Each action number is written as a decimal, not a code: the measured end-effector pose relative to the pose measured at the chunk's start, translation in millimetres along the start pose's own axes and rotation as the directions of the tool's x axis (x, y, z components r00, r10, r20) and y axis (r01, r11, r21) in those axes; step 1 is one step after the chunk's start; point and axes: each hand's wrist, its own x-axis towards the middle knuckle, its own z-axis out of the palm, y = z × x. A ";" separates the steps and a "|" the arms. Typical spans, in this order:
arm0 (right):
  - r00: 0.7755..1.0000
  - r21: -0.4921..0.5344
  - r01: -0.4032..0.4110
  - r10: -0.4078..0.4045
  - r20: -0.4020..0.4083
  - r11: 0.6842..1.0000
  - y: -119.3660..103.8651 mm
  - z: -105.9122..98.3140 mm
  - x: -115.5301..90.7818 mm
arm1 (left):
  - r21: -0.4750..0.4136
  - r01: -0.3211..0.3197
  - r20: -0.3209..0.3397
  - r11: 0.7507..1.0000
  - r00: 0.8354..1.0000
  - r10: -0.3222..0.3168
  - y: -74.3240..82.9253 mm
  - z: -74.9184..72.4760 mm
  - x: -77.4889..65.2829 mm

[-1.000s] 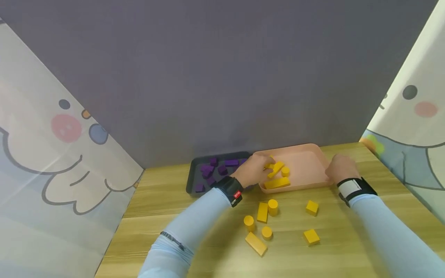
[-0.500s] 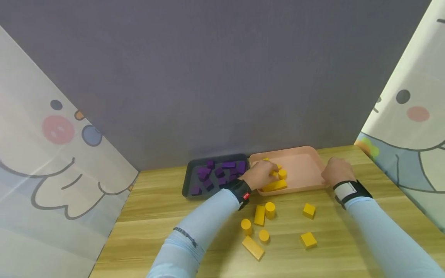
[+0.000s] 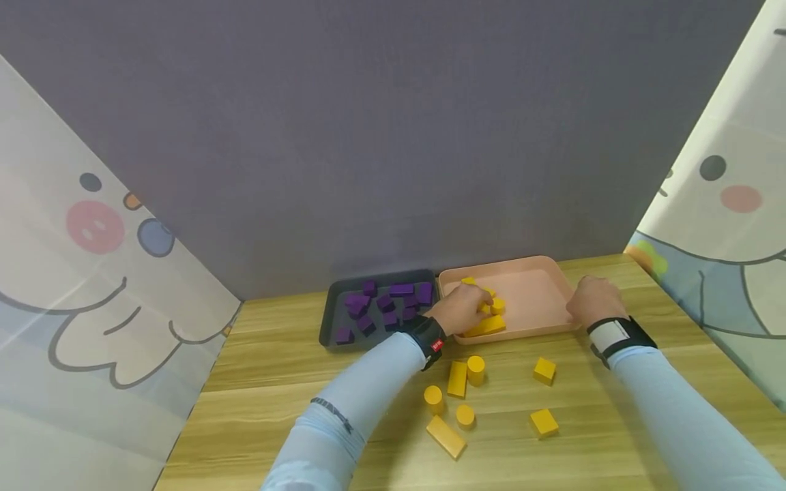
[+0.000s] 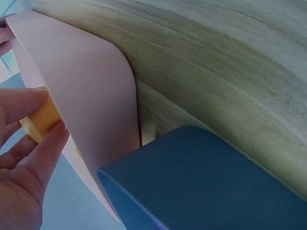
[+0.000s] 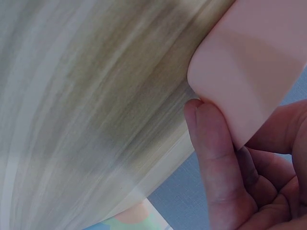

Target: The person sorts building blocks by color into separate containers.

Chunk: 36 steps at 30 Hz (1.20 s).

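Note:
In the head view my left hand (image 3: 460, 309) is over the left end of a pink tray (image 3: 534, 293). The left wrist view shows its thumb and fingers pinching a yellow block (image 4: 42, 120) that looks like a cylinder, just inside the tray wall. Several other yellow blocks lie in that end of the tray, among them a long bar (image 3: 488, 326) and a short cylinder (image 3: 498, 306); my fingers partly cover them. At the tray's right end, my right hand (image 3: 597, 300) grips the corner, fingers against the outer wall and the thumb at the rim.
A dark tray (image 3: 328, 320) holding several purple blocks (image 3: 385, 303) stands beside the pink one. Nearer on the wooden table (image 3: 264, 409) lie yellow cylinders (image 3: 475, 370), flat bars (image 3: 446, 437) and two cubes (image 3: 544, 423). A grey wall panel (image 3: 393, 150) rises behind the trays.
My left hand has shifted slightly rightward relative to the pink tray, and more of the purple blocks now shows. My right hand stays on the tray's corner. The head view has shifted a little.

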 end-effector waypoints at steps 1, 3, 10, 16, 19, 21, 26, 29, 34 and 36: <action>1.000 0.003 -0.002 0.002 0.002 1.000 -0.2 0.2 0.3 | -0.002 0.003 0.007 1.000 1.000 -0.003 0.5 -0.2 -0.3; 1.000 0.011 -0.008 0.008 0.006 1.000 -0.4 0.4 0.6 | -0.013 0.013 0.017 1.000 1.000 -0.013 1.0 0.2 -0.2; 1.000 0.013 0.014 -0.014 0.002 1.000 0.0 0.1 1.0 | -0.036 0.031 0.024 0.999 0.999 -0.030 1.7 0.0 -2.8; 0.999 0.010 0.033 -0.033 -0.009 0.999 1.4 1.2 1.4 | -0.088 0.040 -0.019 0.995 0.999 -0.042 -0.2 -8.7 -11.7; 1.000 0.009 0.018 -0.018 -0.011 1.000 2.0 1.1 0.7 | -0.113 0.008 -0.056 0.994 0.998 -0.014 -3.6 -17.3 -21.7; 1.000 0.009 0.003 -0.003 -0.002 1.000 1.7 0.5 0.4 | -0.115 -0.026 -0.089 0.993 0.996 0.016 -7.7 -22.8 -30.3; 1.000 0.014 -0.016 0.016 0.024 1.000 -0.7 -1.5 -0.7 | -0.055 -0.114 -0.174 0.992 0.979 0.103 -21.7 -33.1 -58.8; 1.000 0.017 -0.012 0.011 0.020 1.000 0.5 -1.8 -0.9 | 0.016 -0.156 -0.185 0.988 0.970 0.156 -30.9 -32.5 -74.6; 1.000 0.023 0.015 -0.015 0.005 1.000 2.5 -2.2 -1.4 | 0.108 -0.227 -0.151 0.968 0.959 0.242 -43.3 -17.4 -92.0; 1.000 0.028 0.024 -0.024 -0.002 0.999 2.0 -1.9 -1.9 | 0.158 -0.256 -0.137 0.954 0.951 0.278 -45.9 -9.7 -95.7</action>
